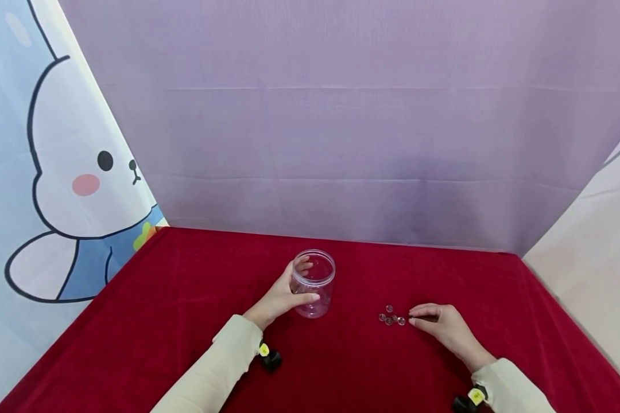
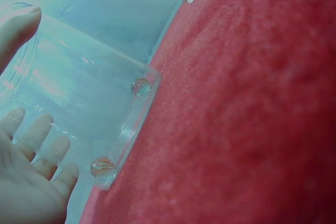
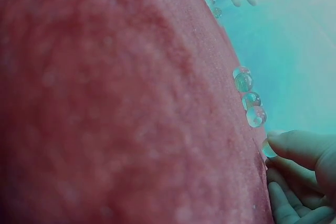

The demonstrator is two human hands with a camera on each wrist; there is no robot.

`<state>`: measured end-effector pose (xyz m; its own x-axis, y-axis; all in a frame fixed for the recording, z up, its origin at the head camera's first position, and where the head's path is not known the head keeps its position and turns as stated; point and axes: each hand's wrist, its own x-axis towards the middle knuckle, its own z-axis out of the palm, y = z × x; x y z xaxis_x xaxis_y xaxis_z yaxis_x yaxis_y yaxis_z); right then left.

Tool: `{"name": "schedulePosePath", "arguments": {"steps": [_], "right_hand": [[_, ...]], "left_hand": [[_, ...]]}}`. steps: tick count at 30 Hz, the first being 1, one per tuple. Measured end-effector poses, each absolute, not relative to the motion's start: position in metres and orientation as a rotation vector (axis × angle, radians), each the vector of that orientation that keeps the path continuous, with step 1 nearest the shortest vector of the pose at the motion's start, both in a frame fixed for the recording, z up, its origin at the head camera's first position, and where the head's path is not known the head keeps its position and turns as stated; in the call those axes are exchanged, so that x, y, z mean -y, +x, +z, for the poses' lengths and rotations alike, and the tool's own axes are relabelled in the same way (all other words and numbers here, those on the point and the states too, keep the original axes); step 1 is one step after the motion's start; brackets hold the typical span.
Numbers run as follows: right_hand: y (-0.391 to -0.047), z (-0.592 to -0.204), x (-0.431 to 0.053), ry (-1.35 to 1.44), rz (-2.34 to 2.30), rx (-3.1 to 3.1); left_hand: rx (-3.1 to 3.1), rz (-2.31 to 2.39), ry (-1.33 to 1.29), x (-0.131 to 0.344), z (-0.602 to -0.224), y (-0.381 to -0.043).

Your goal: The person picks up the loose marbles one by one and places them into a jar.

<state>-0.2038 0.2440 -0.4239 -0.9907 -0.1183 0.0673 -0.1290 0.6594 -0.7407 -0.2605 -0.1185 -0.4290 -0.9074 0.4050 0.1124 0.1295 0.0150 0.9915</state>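
My left hand point(image 1: 281, 296) grips a clear plastic jar point(image 1: 324, 291) around its side, thumb in front and fingers behind. The jar stands upright and lidless on the red cloth. Through its wall, the left wrist view shows a glass marble point(image 2: 140, 86) and another marble point(image 2: 102, 168) near the bottom. Over to the right, several clear marbles point(image 1: 388, 321) lie in a small cluster on the cloth. Just right of them my right hand point(image 1: 444, 327) pinches one marble point(image 3: 268, 150) between thumb and forefinger, low at the cloth.
A red cloth point(image 1: 361, 367) covers the table. Behind it hangs a plain lilac curtain point(image 1: 341, 143). A cartoon-printed curtain point(image 1: 62, 189) stands along the left side, and a pale curtain point(image 1: 599, 258) along the right.
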Motion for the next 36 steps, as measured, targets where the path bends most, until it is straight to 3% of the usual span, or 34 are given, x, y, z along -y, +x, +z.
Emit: {"name": "schedulePosePath", "arguments": {"steps": [21, 36], "right_hand": [[-0.204, -0.425, -0.244, 0.131, 1.333, 2.856], [-0.201, -0.404, -0.246, 0.064, 1.480, 2.822]], "left_hand": [[-2.076, 1.995, 0.545, 0.118, -0.430, -0.258], [-2.083, 1.980, 0.569, 0.118, -0.431, -0.263]]}}
